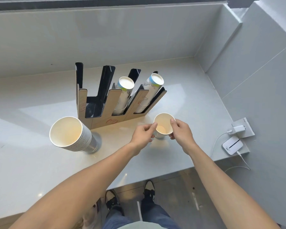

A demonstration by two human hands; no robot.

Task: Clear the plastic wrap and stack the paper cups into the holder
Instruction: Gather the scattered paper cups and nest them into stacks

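A white paper cup (163, 124), mouth up, is held just in front of the cup holder (104, 122). My left hand (143, 135) pinches its left rim and my right hand (182, 132) grips its right rim. The holder is a brown-fronted rack with black dividers. Its left slot is empty, while its middle slot holds an inverted cup stack (124, 96) and its right slot holds another (149, 95). A tall nested stack of cups (69, 133) stands mouth up on the counter to the left. No plastic wrap is visible.
The pale counter (31, 171) ends in a wall behind and at the right. A white charger (237, 129), a small white device (232, 145) and their cables lie at the right edge. My shoes show on the floor below the front edge.
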